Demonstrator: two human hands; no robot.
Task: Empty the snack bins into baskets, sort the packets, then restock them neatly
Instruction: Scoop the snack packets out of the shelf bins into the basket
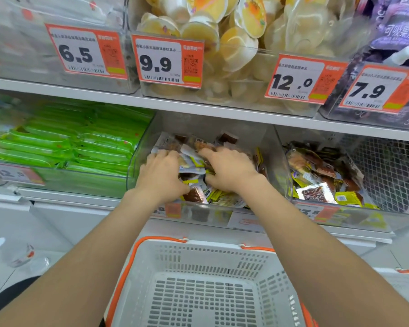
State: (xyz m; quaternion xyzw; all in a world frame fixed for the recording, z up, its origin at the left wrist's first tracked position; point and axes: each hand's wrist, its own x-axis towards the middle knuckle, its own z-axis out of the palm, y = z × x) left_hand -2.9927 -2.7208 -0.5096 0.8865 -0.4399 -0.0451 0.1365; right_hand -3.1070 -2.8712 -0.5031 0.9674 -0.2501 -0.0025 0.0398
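**Basket (pixel 210 258) empty under the middle bin (pixel 137 161); both hands down in the packets (pixel 198 194)**

Basket stood directly beneath the bin front, mouth up, nothing in it; judged set there so that a lifted handful need only come back and drop.

Far left, on the floor: clear bottle (pixel 14 253) lying near the shelf base; no part in the job.

Left neighbour bin: green packs (pixel 80 142) stacked flat; no hand on them.

Left hand (pixel 162 175): palm down at the middle bin's left side; fingers curled into the heap, thumb tucked beneath; gripping a bunch of packets.

Packets: small, mixed brown, yellow and silver; heaped loose under and between both hands, some against the front wall.

Right hand (pixel 229 171): palm down just right of the left; fingers reaching further back over the heap, thumb low; whether it had closed on anything could not be told.

Hands near each other, not touching; judged a gathering scoop from two sides.

Right-hand bin (pixel 291 185): similar brown and yellow packets inside; well apart from either hand.

Emptying step judged barely begun; middle bin looked well stocked.
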